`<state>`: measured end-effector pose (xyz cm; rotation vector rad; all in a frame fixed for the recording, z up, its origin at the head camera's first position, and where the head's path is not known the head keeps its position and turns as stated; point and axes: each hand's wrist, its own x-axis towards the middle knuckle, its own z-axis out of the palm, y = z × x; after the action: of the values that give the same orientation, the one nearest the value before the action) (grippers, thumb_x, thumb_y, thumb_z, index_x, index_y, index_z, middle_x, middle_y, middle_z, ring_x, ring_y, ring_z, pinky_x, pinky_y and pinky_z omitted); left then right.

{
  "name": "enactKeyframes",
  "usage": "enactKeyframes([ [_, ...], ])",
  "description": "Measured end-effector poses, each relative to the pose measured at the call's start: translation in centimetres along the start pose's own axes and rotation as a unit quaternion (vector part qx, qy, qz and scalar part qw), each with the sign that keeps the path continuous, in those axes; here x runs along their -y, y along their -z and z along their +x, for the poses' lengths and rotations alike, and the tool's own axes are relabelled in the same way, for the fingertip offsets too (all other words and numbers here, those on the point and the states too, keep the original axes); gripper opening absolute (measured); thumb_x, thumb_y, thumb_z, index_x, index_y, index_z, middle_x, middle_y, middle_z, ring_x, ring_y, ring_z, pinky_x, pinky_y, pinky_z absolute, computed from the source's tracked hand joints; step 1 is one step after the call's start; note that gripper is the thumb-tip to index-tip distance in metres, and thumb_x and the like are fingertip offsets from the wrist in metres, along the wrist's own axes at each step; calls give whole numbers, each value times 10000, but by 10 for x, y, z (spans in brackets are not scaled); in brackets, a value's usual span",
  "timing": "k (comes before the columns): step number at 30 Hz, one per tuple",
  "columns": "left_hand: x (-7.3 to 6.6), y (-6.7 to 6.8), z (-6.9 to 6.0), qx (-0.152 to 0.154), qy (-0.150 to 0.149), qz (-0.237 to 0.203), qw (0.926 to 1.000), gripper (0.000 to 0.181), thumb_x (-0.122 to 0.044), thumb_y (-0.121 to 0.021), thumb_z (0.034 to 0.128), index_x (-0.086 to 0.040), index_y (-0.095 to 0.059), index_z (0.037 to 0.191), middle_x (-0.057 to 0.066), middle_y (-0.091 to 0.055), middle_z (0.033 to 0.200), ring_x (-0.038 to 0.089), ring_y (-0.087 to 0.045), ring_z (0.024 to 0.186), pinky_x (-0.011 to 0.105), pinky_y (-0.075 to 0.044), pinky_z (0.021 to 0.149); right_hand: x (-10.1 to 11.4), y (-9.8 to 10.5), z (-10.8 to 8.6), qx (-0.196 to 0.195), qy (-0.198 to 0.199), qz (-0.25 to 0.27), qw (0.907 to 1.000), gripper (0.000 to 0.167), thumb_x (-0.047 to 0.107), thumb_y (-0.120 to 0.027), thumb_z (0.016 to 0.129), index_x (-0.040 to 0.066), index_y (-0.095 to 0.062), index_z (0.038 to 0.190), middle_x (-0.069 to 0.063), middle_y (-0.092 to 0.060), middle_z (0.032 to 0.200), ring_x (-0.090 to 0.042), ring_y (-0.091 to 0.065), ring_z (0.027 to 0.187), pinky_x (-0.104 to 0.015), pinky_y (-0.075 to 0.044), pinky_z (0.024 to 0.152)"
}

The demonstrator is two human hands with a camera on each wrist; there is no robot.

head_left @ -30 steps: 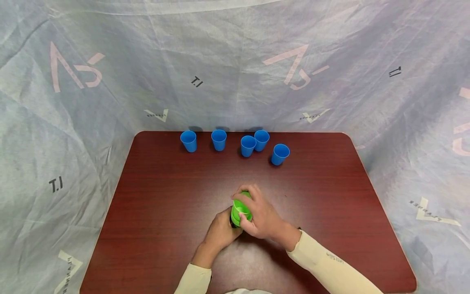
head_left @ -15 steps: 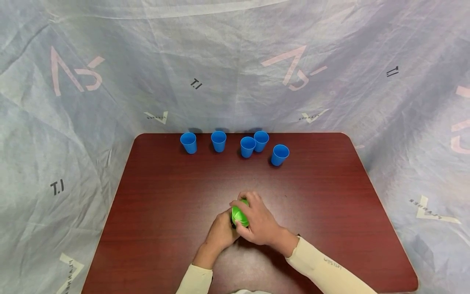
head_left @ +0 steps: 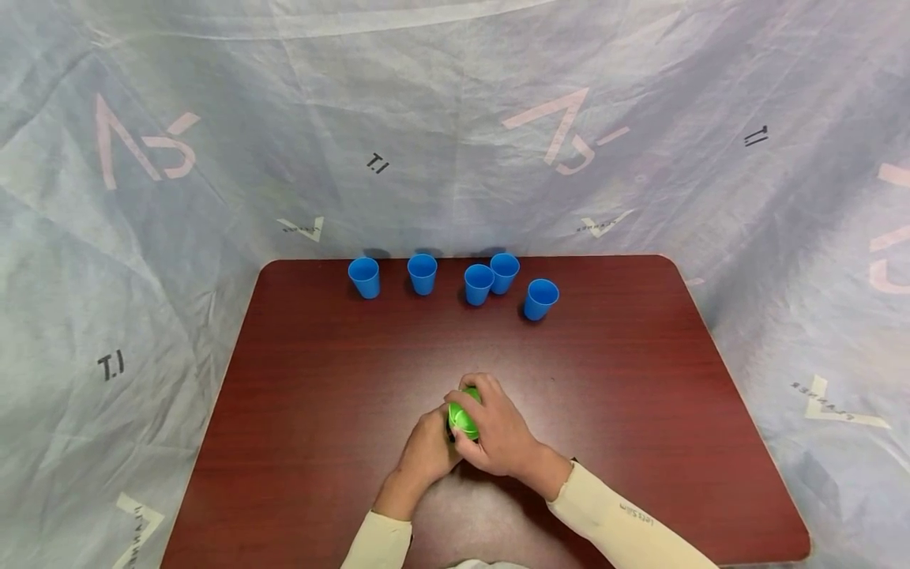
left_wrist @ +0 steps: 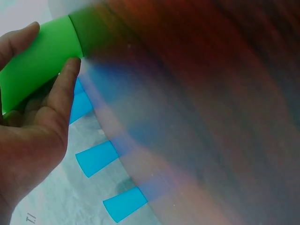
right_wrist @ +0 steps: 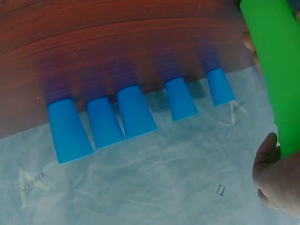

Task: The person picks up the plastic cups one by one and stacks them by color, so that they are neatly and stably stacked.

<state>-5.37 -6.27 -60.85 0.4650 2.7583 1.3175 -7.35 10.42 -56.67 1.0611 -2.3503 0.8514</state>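
In the head view, a stack of green cups (head_left: 464, 420) is held between both hands near the front middle of the table. My left hand (head_left: 425, 449) grips the stack low on its left side. My right hand (head_left: 501, 433) holds the upper cup, with fingers over the far side and thumb at the near side of its rim. The left wrist view has the green side wall (left_wrist: 51, 44) between thumb and fingers. In the right wrist view the nested green cups (right_wrist: 276, 51) show a rim step near the right hand (right_wrist: 283, 183). How many are nested is hidden.
Several blue cups stand upright along the table's far edge, from a left one (head_left: 365, 278) to a right one (head_left: 541, 299). Two (head_left: 479, 285) sit close together. The dark red table (head_left: 320, 395) is enclosed by grey cloth walls (head_left: 441, 118).
My right hand has come down and slightly towards me, and the upper green cup has sunk deeper into the one below. During the last half second the hands have hardly moved.
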Motion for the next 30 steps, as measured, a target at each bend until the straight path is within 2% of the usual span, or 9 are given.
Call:
enactKeyframes([
  [6, -1, -1, 0, 56, -4, -20, 10000, 338, -62, -799, 816, -76, -687, 1134, 37, -759, 966, 116, -690, 859, 321, -600, 800, 0, 0, -1, -74, 7, -3, 10000, 394, 281, -592, 869, 93, -660, 1209, -127, -562, 1171, -235, -520, 1027, -410, -513, 880],
  [12, 0, 0, 0, -27, -60, 38, 10000, 310, -36, -791, 802, -57, -682, 1092, 65, -750, 931, 129, -682, 828, 323, -593, 760, 0, -2, 0, -75, -33, 30, 10000, 395, 279, -603, 860, 94, -664, 1203, -118, -567, 1174, -229, -518, 1024, -398, -514, 873],
  [18, 3, 1, -1, -31, -69, 110, 9999, 296, -45, -802, 807, -75, -677, 1074, 21, -727, 904, 92, -643, 797, 289, -571, 732, 1, -5, 3, -78, -25, 80, 9999, 397, 282, -607, 856, 95, -666, 1201, -117, -571, 1173, -224, -522, 1027, -394, -517, 876],
  [26, 6, 4, -5, -115, 31, 139, 9998, 286, -52, -800, 803, -78, -677, 1060, 13, -708, 882, 79, -599, 768, 271, -543, 708, 3, -10, 6, -76, 156, 105, 9998, 377, 299, -600, 867, 82, -680, 1163, -106, -568, 1149, -233, -518, 1016, -396, -500, 884],
  [30, 6, 6, -6, -190, 49, 220, 9996, 292, -41, -794, 792, -59, -684, 1062, 40, -720, 895, 106, -638, 789, 301, -565, 724, 4, -13, 8, -86, 158, 88, 9998, 380, 290, -610, 851, 96, -672, 1171, -103, -571, 1152, -229, -526, 1019, -390, -509, 885],
])
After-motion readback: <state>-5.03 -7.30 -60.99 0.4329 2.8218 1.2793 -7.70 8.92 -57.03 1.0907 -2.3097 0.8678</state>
